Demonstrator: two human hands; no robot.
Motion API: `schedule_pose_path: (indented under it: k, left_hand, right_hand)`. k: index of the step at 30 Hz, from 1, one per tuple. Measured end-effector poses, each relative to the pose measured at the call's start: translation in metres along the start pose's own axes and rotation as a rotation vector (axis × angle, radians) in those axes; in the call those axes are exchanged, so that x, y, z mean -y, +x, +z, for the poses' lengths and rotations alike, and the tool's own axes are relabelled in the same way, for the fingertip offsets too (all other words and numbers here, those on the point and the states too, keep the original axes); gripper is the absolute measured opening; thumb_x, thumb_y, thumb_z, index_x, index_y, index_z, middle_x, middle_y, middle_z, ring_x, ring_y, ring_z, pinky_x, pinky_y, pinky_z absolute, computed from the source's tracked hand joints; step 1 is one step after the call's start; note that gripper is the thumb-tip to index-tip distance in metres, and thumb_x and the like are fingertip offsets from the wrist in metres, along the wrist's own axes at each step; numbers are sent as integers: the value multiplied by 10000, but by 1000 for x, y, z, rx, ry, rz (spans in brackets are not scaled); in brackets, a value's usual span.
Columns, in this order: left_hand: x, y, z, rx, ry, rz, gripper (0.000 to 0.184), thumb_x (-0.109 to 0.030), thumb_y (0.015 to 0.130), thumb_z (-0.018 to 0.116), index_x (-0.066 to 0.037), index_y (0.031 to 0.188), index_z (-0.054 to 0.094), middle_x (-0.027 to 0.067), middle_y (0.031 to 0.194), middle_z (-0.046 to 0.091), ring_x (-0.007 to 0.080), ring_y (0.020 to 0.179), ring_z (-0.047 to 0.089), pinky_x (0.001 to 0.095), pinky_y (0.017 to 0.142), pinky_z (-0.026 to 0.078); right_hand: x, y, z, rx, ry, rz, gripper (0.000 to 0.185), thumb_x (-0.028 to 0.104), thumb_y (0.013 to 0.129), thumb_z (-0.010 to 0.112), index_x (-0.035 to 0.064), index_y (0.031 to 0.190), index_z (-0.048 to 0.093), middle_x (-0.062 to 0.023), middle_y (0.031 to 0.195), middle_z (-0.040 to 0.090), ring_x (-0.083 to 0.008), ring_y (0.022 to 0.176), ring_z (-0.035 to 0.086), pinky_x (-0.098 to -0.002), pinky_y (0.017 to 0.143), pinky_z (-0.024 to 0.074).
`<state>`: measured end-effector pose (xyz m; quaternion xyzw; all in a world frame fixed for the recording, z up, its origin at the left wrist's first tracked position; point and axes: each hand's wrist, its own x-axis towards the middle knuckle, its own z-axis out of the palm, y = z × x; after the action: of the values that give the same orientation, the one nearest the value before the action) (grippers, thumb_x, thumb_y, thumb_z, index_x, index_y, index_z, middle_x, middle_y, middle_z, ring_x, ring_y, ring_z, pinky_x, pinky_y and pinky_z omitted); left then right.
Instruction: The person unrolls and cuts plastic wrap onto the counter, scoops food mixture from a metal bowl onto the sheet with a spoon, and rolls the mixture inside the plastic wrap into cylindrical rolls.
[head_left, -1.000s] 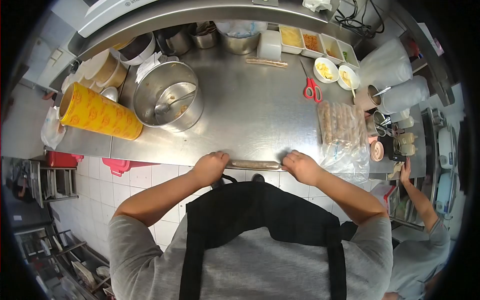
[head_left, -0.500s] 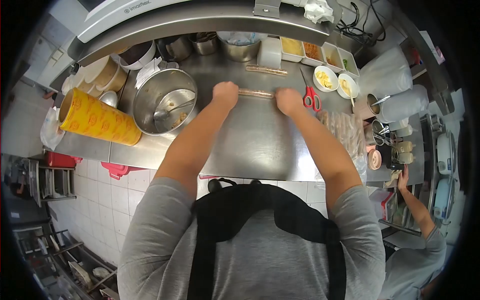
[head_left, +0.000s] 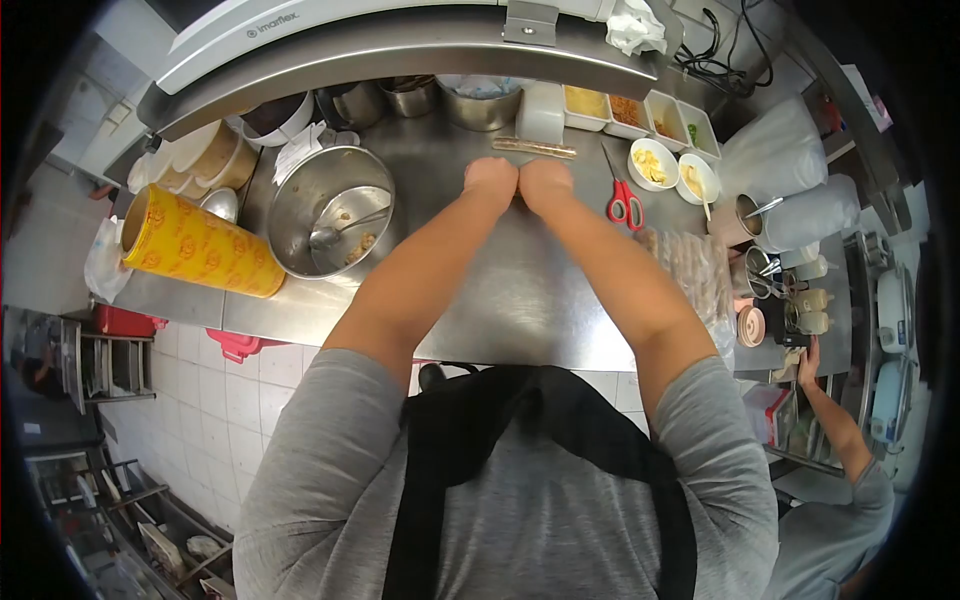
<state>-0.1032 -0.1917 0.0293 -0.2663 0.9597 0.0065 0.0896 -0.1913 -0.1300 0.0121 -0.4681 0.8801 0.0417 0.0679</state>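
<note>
My left hand and my right hand are closed side by side, knuckles almost touching, above the steel counter. Between and beneath them is the slim plastic-wrapped roll they held by its ends a moment before; my fists now hide it. Just beyond my knuckles lies a second wrapped roll. To the right of my right hand are red-handled scissors. More wrapped rolls lie in a pile closer to my right forearm. A steel pot with a ladle and some filling stands to my left.
A large yellow film roll lies at the left. White trays of ingredients and two white bowls line the back right. A metal shelf overhangs the rear. A co-worker's hand reaches in at right.
My hands have come together from the two ends of the wrapped roll and now cover it. The second roll, the scissors and the pot have stayed in place.
</note>
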Motion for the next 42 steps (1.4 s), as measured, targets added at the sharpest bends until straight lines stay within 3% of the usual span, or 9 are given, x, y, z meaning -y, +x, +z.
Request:
schedule_pose_path:
  k: [8,12,14,17,20,24,36,39,42]
  left_hand:
    - [36,-12,62,-571,-392,139,138,-50,811,606,-54,889,720,129,875,660,324,871,628,399,785,520]
    - [36,-21,72,-797,-595,174,176,-14,843,572,-77,900,726,107,909,635,301,906,577,378,829,493]
    - [37,-12,71,-745,-573,180,187,-5,837,566,-84,900,724,87,933,623,289,933,569,376,825,493]
    - [42,7,80,-658,-427,203,198,-14,820,576,-92,943,710,66,981,607,276,968,559,385,827,491]
    - [40,3,72,-586,-322,233,226,-38,803,592,-97,1002,681,61,1047,599,273,993,554,399,842,487]
    - [46,9,59,-393,-277,242,248,-71,800,607,-82,1045,644,77,1107,598,272,1016,561,400,879,477]
    - [19,64,59,-725,-322,251,262,-74,811,604,-76,1073,606,128,1089,606,331,1070,554,424,879,491]
    - [20,62,46,-569,-342,211,201,-54,806,590,-59,1006,612,121,1116,611,304,1068,577,422,865,492]
    - [30,67,45,-451,-633,212,215,-78,786,663,-86,999,634,113,1110,621,318,1031,592,413,860,496]
  right_hand:
    - [-42,1,22,-104,271,-214,133,103,796,601,57,824,723,-172,964,682,-385,849,645,-459,763,517]
    - [-50,-19,30,-423,567,-311,98,88,782,620,70,782,716,-156,911,676,-369,834,620,-448,765,505]
    - [-50,-11,48,-593,523,-337,88,91,779,628,71,795,712,-135,875,670,-354,853,613,-433,777,505]
    - [-47,-3,52,-588,637,-244,105,103,782,637,79,853,710,-108,850,650,-328,916,604,-417,792,504]
    - [-53,-5,57,-552,426,-371,169,77,771,648,78,934,694,-106,883,640,-314,958,591,-411,812,505]
    - [-56,-17,50,-630,536,-478,213,43,766,652,61,979,650,-118,928,642,-318,981,579,-413,827,505]
    - [-97,24,36,-540,524,-328,183,51,768,670,54,951,662,-129,963,638,-342,971,578,-433,821,497]
    - [-101,35,41,-704,471,-422,183,60,762,683,59,945,679,-126,977,649,-339,950,597,-423,809,502]
    - [-107,41,40,-510,572,-419,215,11,737,698,54,945,670,-120,1081,643,-325,994,604,-401,855,502]
